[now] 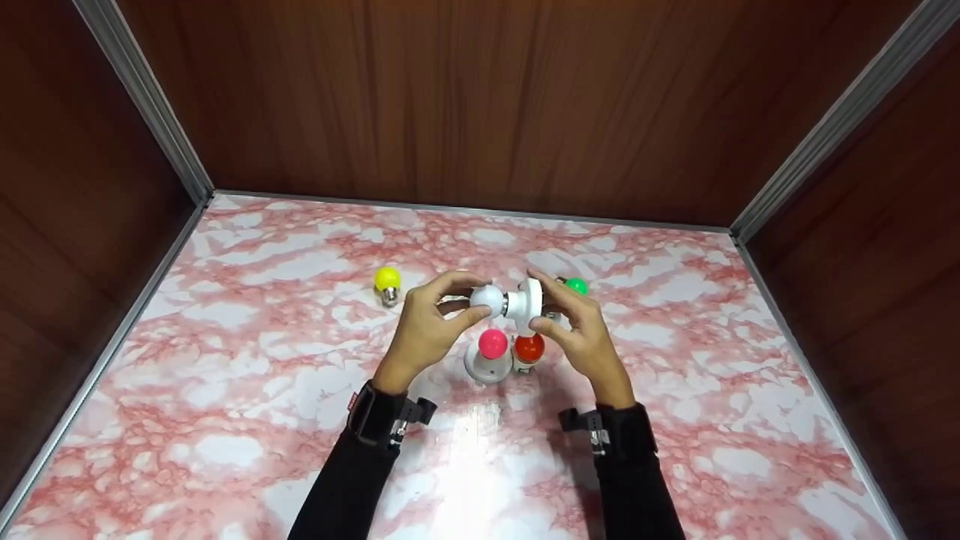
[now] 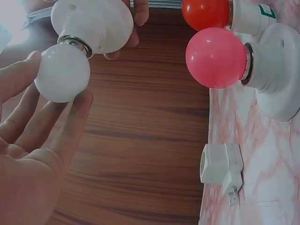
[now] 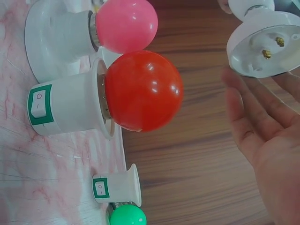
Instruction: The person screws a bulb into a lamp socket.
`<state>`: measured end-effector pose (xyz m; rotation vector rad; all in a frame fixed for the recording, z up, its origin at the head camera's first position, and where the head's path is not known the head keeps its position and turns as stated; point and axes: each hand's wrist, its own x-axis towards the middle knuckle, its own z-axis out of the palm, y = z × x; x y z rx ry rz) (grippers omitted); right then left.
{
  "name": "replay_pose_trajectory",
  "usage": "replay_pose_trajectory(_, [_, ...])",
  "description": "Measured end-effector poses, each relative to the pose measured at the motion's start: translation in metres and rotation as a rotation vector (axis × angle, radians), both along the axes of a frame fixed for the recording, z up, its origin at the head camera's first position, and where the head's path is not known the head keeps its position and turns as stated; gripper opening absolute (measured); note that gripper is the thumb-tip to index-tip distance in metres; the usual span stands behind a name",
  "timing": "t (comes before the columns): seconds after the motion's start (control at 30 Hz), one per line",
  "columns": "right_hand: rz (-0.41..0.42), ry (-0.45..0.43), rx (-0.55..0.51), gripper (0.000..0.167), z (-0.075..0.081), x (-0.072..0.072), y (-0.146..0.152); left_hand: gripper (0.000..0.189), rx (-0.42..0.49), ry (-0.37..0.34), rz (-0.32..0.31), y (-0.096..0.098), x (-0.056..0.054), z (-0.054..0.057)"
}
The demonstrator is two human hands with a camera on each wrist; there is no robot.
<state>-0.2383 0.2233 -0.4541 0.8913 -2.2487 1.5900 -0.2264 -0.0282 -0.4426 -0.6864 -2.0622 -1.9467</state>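
Observation:
Above the table, my left hand pinches a white light bulb between thumb and fingers. My right hand grips the round base of a white lamp holder by its edge. Bulb and holder meet end to end, lying sideways, and a band of metal thread shows between them in the left wrist view. Two brass terminals are visible inside the holder's open underside in the right wrist view. Below the hands stand a pink bulb in a round white holder and a red bulb in a switched holder.
A yellow bulb lies at the left on the marbled table. Behind the right hand lies a green bulb, beside a small switched holder. A white plug-in holder rests on the table. Wooden panels enclose the back and sides.

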Motion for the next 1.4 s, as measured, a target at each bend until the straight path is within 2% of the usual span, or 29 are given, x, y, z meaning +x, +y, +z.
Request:
replay_pose_trajectory(0.47, [-0.018,-0.043,0.004,0.058,-0.0006,0.0007,-0.0034,0.037,-0.008,0.003,-0.004,-0.0017,-0.0003,0.0011])
replay_pose_trajectory(0.63, [0.012,-0.050,-0.047,0.061,-0.0005,0.0014,-0.0021,0.043,-0.016,-0.012,-0.013,-0.0018,-0.0007,0.0013])
replay_pose_trajectory(0.8, [0.026,0.010,-0.098,0.072,0.0006,0.0021,-0.0006,0.046,-0.089,-0.050,-0.007,-0.0015,-0.0007,0.0011])
replay_pose_trajectory(0.97, [0.044,0.073,-0.112,0.078,0.0001,0.0008,-0.0012,0.041,-0.147,-0.081,0.031,-0.0006,-0.0005,-0.0011])
replay_pose_trajectory(1.13, [0.060,0.089,-0.112,0.078,-0.0004,0.0003,-0.0009,0.038,-0.135,-0.082,0.044,-0.0002,-0.0007,-0.0023])
replay_pose_trajectory(1.4, [0.054,0.066,-0.112,0.078,-0.0009,0.0006,-0.0001,0.038,-0.120,-0.059,0.036,0.0006,-0.0012,-0.0024])
